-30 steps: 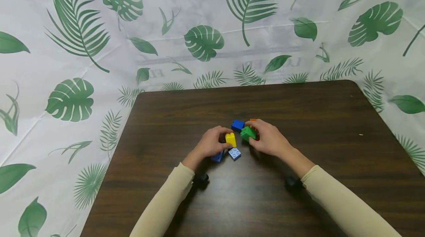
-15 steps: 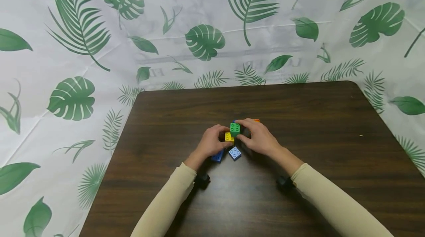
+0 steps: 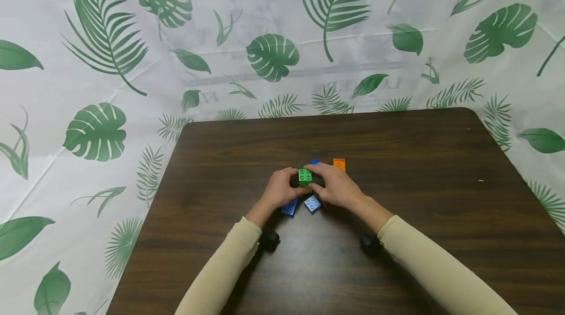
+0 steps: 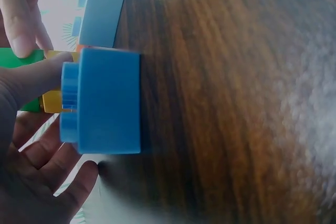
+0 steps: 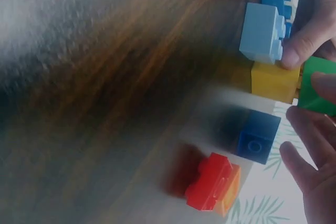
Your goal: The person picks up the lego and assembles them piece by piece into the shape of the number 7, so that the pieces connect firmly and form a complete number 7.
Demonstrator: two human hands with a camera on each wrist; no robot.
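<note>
My right hand pinches a green toy brick, studs facing up, between thumb and fingers. Directly beneath it is a yellow toy brick, which my left hand grips with the thumb on its near side. The right wrist view shows the two bricks lined up, with a thin strip of yellow studs between them. From the head view the green brick and the fingers hide most of the yellow one. Close in front of the hands lie a light blue brick and a longer blue brick.
Behind the right hand sit a dark blue brick and a red brick against an orange brick. All rest on a dark wood-grain table. A leaf-print sheet hangs around its far and left sides.
My right hand has carried the green brick leftward from beside the red and orange bricks to on top of the yellow brick. The left hand stays in nearly the same place.
</note>
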